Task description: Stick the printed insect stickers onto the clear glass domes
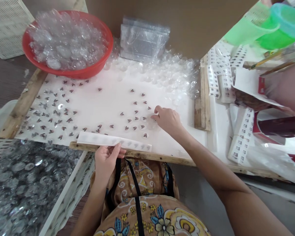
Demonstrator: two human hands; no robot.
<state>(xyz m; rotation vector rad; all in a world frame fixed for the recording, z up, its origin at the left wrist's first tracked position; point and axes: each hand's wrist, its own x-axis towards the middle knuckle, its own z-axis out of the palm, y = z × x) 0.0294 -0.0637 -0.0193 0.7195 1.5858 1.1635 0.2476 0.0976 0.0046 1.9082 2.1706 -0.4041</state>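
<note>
Left hand [108,159] pinches a white strip [104,138]; right hand [169,120] curls palm-down, grip narrow, contents unclear; white desk [95,108], wood-edged, bears a red basin [94,69].

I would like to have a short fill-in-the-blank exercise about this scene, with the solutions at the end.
1. A white sticker strip is held in the person's ____ hand.
2. Clear plastic pieces are heaped in a ____ basin.
3. The right hand is over a ____ work surface.
4. A light-green plastic basket is in the picture's upper ____ corner.

Missing words: left; red; white; right.
</note>
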